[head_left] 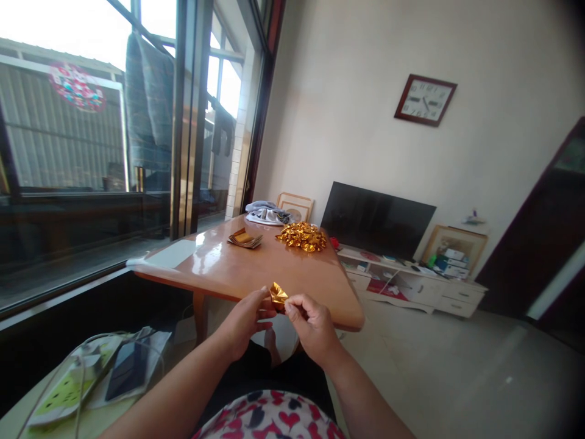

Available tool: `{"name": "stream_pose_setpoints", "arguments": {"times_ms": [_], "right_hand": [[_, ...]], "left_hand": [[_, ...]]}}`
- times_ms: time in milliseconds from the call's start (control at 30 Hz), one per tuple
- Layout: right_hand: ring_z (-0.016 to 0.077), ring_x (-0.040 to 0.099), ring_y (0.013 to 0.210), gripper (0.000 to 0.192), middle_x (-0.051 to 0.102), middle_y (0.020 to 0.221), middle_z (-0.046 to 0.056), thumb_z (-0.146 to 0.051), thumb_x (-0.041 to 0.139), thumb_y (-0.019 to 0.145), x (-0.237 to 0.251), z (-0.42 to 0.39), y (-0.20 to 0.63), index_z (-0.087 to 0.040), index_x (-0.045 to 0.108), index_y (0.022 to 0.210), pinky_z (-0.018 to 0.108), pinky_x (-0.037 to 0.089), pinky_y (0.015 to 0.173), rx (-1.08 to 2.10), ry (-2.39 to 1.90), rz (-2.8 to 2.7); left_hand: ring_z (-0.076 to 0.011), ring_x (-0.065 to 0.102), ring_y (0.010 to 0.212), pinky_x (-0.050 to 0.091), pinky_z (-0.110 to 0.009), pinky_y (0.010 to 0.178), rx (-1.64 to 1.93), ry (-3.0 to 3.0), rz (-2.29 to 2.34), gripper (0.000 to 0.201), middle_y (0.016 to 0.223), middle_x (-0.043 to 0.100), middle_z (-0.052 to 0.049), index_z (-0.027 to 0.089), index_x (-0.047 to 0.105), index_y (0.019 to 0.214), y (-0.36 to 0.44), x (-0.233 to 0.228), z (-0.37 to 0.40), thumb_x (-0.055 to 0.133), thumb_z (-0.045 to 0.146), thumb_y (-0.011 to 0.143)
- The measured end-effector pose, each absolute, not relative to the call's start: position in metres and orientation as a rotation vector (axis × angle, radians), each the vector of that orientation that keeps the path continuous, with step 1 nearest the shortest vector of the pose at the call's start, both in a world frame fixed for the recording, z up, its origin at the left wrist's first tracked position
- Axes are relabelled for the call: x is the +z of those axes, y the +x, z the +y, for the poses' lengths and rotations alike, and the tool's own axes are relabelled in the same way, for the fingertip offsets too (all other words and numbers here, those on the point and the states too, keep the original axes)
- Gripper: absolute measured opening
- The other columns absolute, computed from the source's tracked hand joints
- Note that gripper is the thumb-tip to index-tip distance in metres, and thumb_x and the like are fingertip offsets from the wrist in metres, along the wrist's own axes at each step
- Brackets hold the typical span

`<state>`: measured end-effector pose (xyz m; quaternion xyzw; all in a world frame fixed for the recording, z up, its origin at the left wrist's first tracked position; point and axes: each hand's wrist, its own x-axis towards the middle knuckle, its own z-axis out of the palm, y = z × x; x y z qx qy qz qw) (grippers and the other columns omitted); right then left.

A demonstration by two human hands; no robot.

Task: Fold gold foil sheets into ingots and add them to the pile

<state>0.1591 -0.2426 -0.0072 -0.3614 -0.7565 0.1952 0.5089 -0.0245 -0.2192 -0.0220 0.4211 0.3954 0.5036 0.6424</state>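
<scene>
Between my hands, near the front edge of the table, is a small folded piece of gold foil paper (278, 295). My right hand (313, 326) pinches its right side between thumb and fingers. On the other side, my left hand (244, 320) grips the left edge with thumb and fingertips, its lower fingers somewhat apart. A heap of folded gold foil pieces (302, 236) lies farther back on the brown table (283, 268). To the left of that heap rests a stack of flat paper sheets (245, 238) with gold patches.
Folded cloth (267, 213) lies at the table's far end, and a white sheet (171, 253) at its left corner. A phone (129, 369) and a power strip (68, 384) sit at lower left. A television (377, 219) stands on a white cabinet (415, 286).
</scene>
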Motion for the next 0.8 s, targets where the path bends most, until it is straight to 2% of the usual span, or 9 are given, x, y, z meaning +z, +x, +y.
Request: {"name": "stream_pose_setpoints", "arguments": {"times_ms": [133, 333, 500, 667, 800], "right_hand": [[0.0174, 0.066, 0.084, 0.013, 0.072, 0.091, 0.003, -0.025, 0.060, 0.098, -0.013, -0.241, 0.157, -0.022, 0.072, 0.101, 0.027, 0.049, 0.078, 0.293, -0.846, -1.935], [0.0171, 0.066, 0.081, 0.013, 0.071, 0.088, 0.003, -0.018, 0.061, 0.095, -0.015, -0.243, 0.155, -0.022, 0.071, 0.101, 0.027, 0.049, 0.077, 0.249, -0.844, -2.017], [0.0172, 0.065, 0.081, 0.015, 0.070, 0.087, 0.003, -0.014, 0.061, 0.092, -0.015, -0.243, 0.155, -0.022, 0.071, 0.100, 0.027, 0.049, 0.076, 0.244, -0.859, -2.021], [0.0178, 0.065, 0.082, 0.020, 0.069, 0.089, 0.003, -0.009, 0.060, 0.089, -0.020, -0.239, 0.155, -0.022, 0.070, 0.100, 0.029, 0.050, 0.078, 0.205, -0.857, -2.037], [0.0192, 0.065, 0.085, 0.021, 0.068, 0.092, 0.005, -0.007, 0.058, 0.088, -0.023, -0.236, 0.156, -0.022, 0.069, 0.098, 0.030, 0.052, 0.080, 0.161, -0.869, -1.993]], "left_hand": [[-0.0206, 0.064, 0.092, 0.052, -0.032, 0.080, 1.084, 0.875, 0.653, 0.037, 0.107, 0.069, -0.009, 0.019, 0.071, 0.108, -0.024, -0.022, -0.219, 0.064, 0.050, 0.089], [-0.0191, 0.065, 0.091, 0.053, -0.030, 0.078, 1.181, 0.886, 0.627, 0.026, 0.104, 0.068, -0.004, 0.022, 0.069, 0.104, -0.026, -0.019, -0.218, 0.063, 0.043, 0.090], [-0.0187, 0.067, 0.090, 0.053, -0.031, 0.080, 1.223, 0.949, 0.706, 0.029, 0.103, 0.071, -0.003, 0.023, 0.069, 0.112, -0.031, -0.018, -0.216, 0.067, 0.036, 0.086], [-0.0194, 0.068, 0.092, 0.050, -0.032, 0.085, 1.284, 1.078, 0.815, 0.027, 0.101, 0.074, -0.005, 0.020, 0.072, 0.106, -0.031, -0.018, -0.218, 0.071, 0.031, 0.082], [-0.0197, 0.069, 0.090, 0.049, -0.029, 0.079, 1.367, 1.141, 0.887, 0.029, 0.100, 0.076, -0.007, 0.017, 0.073, 0.106, -0.029, -0.013, -0.220, 0.071, 0.032, 0.082]]}}
